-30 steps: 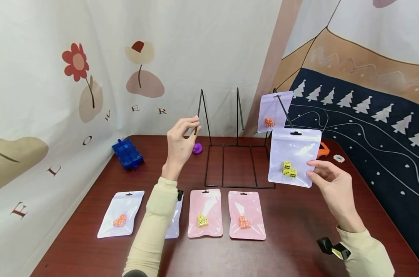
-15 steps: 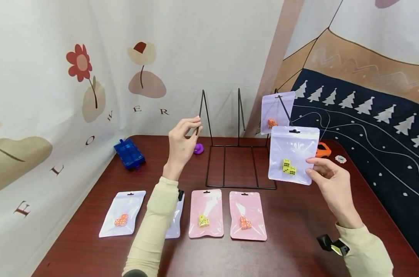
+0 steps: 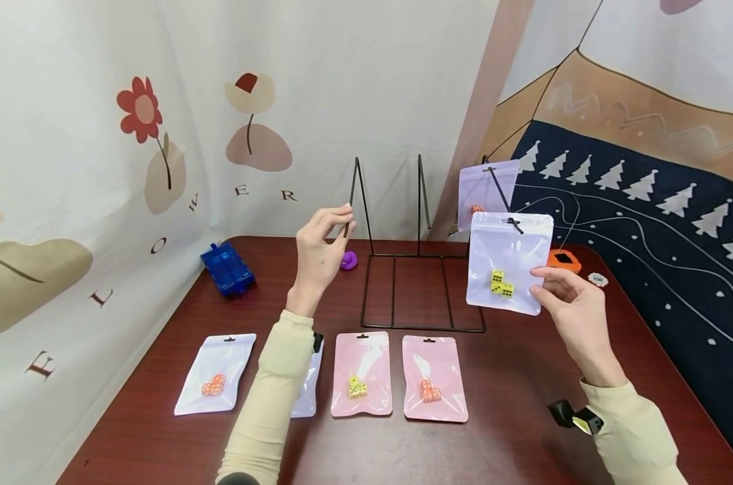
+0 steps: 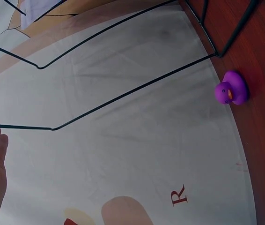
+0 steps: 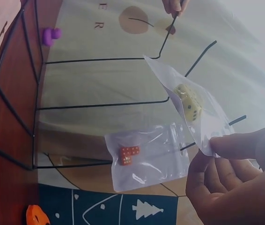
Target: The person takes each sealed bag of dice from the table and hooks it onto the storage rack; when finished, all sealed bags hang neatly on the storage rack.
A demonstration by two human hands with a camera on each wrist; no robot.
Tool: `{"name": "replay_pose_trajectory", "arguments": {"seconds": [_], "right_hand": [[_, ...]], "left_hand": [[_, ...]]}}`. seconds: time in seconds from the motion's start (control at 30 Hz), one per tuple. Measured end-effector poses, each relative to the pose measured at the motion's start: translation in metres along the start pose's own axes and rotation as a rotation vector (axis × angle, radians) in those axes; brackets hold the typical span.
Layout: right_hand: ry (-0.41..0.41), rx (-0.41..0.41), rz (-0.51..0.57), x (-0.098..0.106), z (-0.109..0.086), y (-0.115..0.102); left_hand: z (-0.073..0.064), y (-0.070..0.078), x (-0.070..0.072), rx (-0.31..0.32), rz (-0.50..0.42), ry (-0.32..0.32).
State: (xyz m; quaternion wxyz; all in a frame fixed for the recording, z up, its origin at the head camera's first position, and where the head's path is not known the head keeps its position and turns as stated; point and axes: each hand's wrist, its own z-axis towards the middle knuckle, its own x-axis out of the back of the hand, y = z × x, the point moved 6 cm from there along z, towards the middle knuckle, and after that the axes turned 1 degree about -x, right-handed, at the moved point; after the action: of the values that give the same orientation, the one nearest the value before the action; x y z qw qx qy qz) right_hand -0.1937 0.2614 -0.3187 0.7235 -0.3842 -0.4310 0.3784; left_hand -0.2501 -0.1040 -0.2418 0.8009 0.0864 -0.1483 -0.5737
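Note:
My right hand (image 3: 569, 313) pinches the lower right side of a pale lavender zip bag (image 3: 484, 246) with yellow dice (image 3: 501, 283) inside. At the bag's top, the tip of the right hook of a black wire rack (image 3: 423, 329) pokes through the hang hole. Farther back on this hook hangs another lavender bag (image 5: 146, 171) with orange dice (image 5: 127, 154); the held bag partly covers it in the head view. My left hand (image 3: 319, 252) pinches the front end of the rack's left hook (image 4: 18, 127). The middle hook (image 5: 104, 106) carries nothing.
On the table (image 3: 366, 448) lie a white bag (image 3: 197, 397) with orange dice, a bag (image 3: 306, 397) half hidden by my left sleeve, and two pink bags (image 3: 375, 353) (image 3: 424, 353). A blue box (image 3: 227, 269), purple duck (image 4: 235, 88) and orange object (image 3: 565, 261) sit farther back.
My right hand has moved the bag with yellow dice slightly up and left, and the hook tip now shows through its hang hole. My left hand stays on the left hook.

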Motion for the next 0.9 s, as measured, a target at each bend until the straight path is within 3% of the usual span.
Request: {"name": "replay_pose_trajectory", "arguments": {"seconds": [0.13, 0.33, 0.43, 0.63, 0.77, 0.9], "right_hand": [[0.0, -0.024, -0.007, -0.001, 0.005, 0.0], [-0.015, -0.043, -0.009, -0.003, 0.013, 0.002], [-0.01, -0.025, 0.001, -0.005, 0.015, 0.001], [0.017, 0.013, 0.0, -0.007, 0.02, -0.002], [0.022, 0.02, -0.022, -0.008, 0.024, -0.004], [0.022, 0.008, -0.038, -0.01, 0.028, -0.003]], "left_hand": [[-0.001, -0.003, 0.0, -0.006, 0.004, 0.003], [-0.011, -0.029, -0.003, 0.036, -0.013, -0.014], [-0.013, -0.034, -0.003, 0.044, -0.012, -0.02], [-0.01, -0.028, -0.003, 0.015, -0.003, -0.01], [-0.005, -0.012, -0.002, -0.021, 0.0, -0.004], [-0.002, -0.002, -0.001, -0.004, 0.008, -0.002]]}}
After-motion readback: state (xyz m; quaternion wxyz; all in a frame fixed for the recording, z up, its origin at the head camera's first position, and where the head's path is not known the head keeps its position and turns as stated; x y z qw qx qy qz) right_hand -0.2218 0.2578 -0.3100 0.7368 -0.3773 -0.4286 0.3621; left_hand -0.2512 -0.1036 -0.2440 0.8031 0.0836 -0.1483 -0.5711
